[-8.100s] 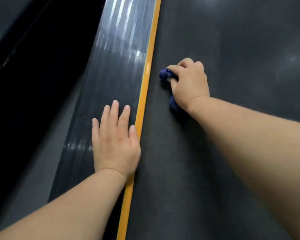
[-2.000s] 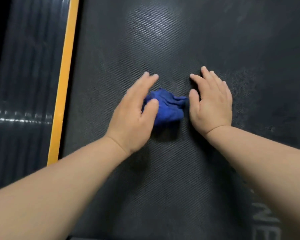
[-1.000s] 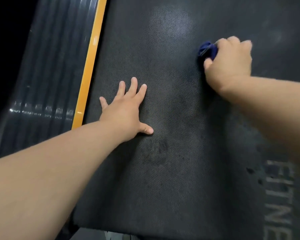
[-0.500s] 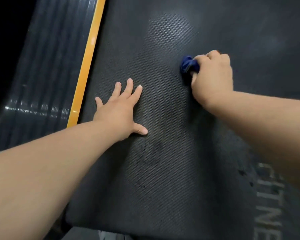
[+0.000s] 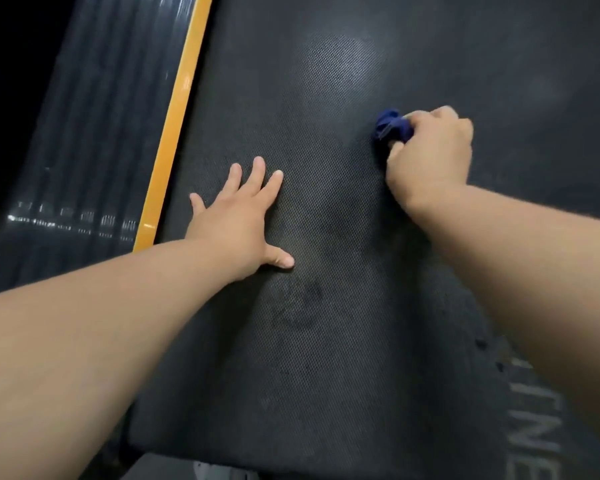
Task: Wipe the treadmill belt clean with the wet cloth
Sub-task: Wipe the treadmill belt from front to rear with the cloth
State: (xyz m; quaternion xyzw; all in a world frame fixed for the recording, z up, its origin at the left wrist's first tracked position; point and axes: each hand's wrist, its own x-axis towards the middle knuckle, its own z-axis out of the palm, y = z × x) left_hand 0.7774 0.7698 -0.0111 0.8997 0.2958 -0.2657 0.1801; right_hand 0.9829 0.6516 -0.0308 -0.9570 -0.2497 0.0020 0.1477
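The right hand (image 5: 430,157) is curled tight around a bunched dark-blue wet cloth (image 5: 392,128), which pokes out past the knuckles and bears on the black, finely textured treadmill belt (image 5: 326,358). The left hand (image 5: 238,220) lies flat with fingers spread on the belt, well to the left of the grip, near the yellow edge strip (image 5: 174,119). Dark smudges (image 5: 302,306) sit nearer the person than the cloth. Wiping well likely means steady downward pressure and overlapping strokes drawn back over those marks.
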